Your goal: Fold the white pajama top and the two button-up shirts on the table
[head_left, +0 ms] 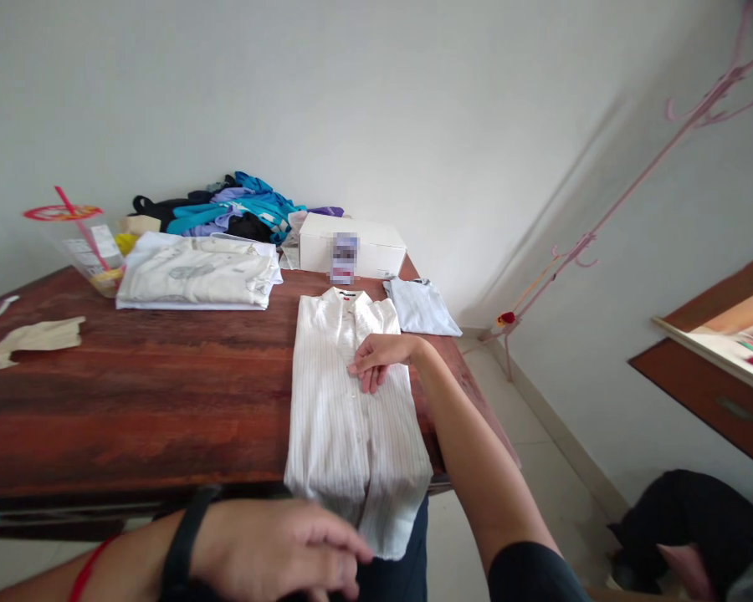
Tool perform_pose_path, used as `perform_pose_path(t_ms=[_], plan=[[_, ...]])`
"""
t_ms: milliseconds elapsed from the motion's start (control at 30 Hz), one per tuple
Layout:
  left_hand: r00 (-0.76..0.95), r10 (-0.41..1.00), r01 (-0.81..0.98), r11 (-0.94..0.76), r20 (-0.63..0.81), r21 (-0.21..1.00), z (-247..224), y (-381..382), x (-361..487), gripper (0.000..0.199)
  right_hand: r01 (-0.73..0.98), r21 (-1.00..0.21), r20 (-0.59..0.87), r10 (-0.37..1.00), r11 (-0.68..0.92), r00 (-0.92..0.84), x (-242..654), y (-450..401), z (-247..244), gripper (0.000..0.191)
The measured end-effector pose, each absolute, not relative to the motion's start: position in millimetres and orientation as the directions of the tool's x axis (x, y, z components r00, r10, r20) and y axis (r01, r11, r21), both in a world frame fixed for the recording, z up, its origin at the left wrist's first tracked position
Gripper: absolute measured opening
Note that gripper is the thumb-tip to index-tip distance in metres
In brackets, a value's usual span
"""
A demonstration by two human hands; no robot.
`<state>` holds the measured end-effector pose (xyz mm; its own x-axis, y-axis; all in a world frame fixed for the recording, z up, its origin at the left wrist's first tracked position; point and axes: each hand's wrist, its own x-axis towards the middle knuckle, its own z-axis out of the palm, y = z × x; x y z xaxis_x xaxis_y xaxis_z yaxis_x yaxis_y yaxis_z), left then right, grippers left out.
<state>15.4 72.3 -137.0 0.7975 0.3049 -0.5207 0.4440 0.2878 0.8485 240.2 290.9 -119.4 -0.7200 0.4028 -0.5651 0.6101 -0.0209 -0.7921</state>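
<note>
A white striped button-up shirt [357, 418], folded long and narrow, lies face up on the table. Its collar points to the wall and its lower end hangs over the front edge. My right hand [382, 359] rests on the shirt's chest near the button strip, wrist bent, with loosely bent fingers apart. At the bottom of the view, my left hand [282, 548] is beside the hanging hem. Its fingers are partly stretched and spread, and the index fingertip meets the hem's outline; whether it touches the cloth is unclear.
The dark wooden table [163, 401] bears a folded white garment stack [194, 276], a clothes heap [238, 209], a white box [376, 242], a folded pale-blue garment [422, 305] and a plastic cup [94, 259]. A pink coat rack [633, 180] leans across the right side.
</note>
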Motion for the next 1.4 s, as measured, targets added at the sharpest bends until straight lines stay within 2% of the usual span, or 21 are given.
perform_pose_path(t_ms=[67,133,200,300,367,400,467,533,600,700,833,900,967,1033,1200,1300,1400], plan=[[0.781,0.461,0.34,0.251,-0.421,0.906,-97.1,98.5,15.1,0.055,0.596,-0.803,-0.572,0.32,-0.028,-0.755,237.6,287.5,-118.1,0.052],[0.712,0.651,0.279,0.081,-0.263,0.957,-82.7,124.1,17.4,0.047,0.579,-0.814,-0.572,0.234,-0.045,-0.786,235.0,284.5,-117.1,0.051],[0.62,0.78,0.31,-0.144,-0.085,0.94,-89.2,151.2,18.8,0.039,0.55,-0.832,-0.554,0.143,-0.07,-0.82,233.9,282.2,-115.6,0.049],[0.446,0.881,0.514,-0.399,0.161,0.759,-115.5,195.1,16.8,0.034,0.465,-0.88,-0.47,0.04,-0.094,-0.882,235.9,280.7,-111.8,0.046],[0.377,0.884,0.669,-0.467,0.277,0.578,-132.1,223.0,12.9,0.036,0.37,-0.924,-0.379,0.103,-0.1,-0.92,238.3,282.5,-110.1,0.044],[0.365,0.884,0.733,-0.466,0.291,0.495,-138.6,235.4,10.6,0.04,0.321,-0.943,-0.332,0.203,-0.087,-0.921,239.3,284.7,-110.2,0.042],[0.359,0.897,0.829,-0.433,0.256,0.353,-148.4,254.9,5.6,0.05,0.309,-0.951,-0.253,0.544,0.012,-0.8,240.6,291.9,-113.0,0.034],[0.403,0.893,0.861,-0.444,0.198,0.249,-154.7,267.1,0.9,0.059,0.485,-0.866,-0.149,0.863,0.123,-0.483,241.9,301.5,-118.7,0.028],[0.497,0.856,0.834,-0.517,0.142,0.196,-159.4,272.9,-3.1,0.064,0.674,-0.729,-0.022,0.98,0.12,-0.198,244.8,310.6,-125.0,0.026],[0.58,0.811,0.79,-0.583,0.078,0.19,-165.8,274.6,-6.5,0.065,0.83,-0.555,0.028,0.999,0.051,-0.043,252.0,316.2,-130.8,0.021],[0.58,0.81,0.79,-0.584,0.085,0.188,-171.6,273.9,-7.5,0.075,0.972,-0.228,-0.102,0.994,-0.052,0.029,260.4,310.8,-127.8,0.039],[0.58,0.81,0.787,-0.585,0.088,0.195,-172.5,273.9,-7.8,0.079,0.979,-0.178,-0.154,0.986,-0.096,0.069,263.5,309.2,-125.7,0.049],[0.58,0.81,0.785,-0.585,0.087,0.203,-172.4,274.1,-8.1,0.08,0.973,-0.201,-0.17,0.982,-0.112,0.078,266.7,311.1,-127.0,0.055],[0.578,0.811,0.785,-0.583,0.091,0.21,-172.5,274.0,-8.4,0.081,0.957,-0.273,-0.158,0.986,-0.095,0.053,269.2,315.7,-132.6,0.055],[0.558,0.821,0.793,-0.57,0.121,0.216,-176.2,272.8,-8.5,0.08,0.887,-0.461,0.028,1.0,0.02,-0.008,265.2,327.8,-154.2,0.024],[0.541,0.83,0.802,-0.557,0.136,0.214,-178.7,275.8,-10.1,0.079,0.872,-0.487,0.107,0.994,0.058,-0.007,256.3,330.9,-161.7,0.012],[0.531,0.835,0.809,-0.55,0.141,0.209,-179.4,284.8,-15.0,0.079,0.87,-0.487,0.165,0.986,0.068,0.015,249.4,332.9,-164.8,0.017]])
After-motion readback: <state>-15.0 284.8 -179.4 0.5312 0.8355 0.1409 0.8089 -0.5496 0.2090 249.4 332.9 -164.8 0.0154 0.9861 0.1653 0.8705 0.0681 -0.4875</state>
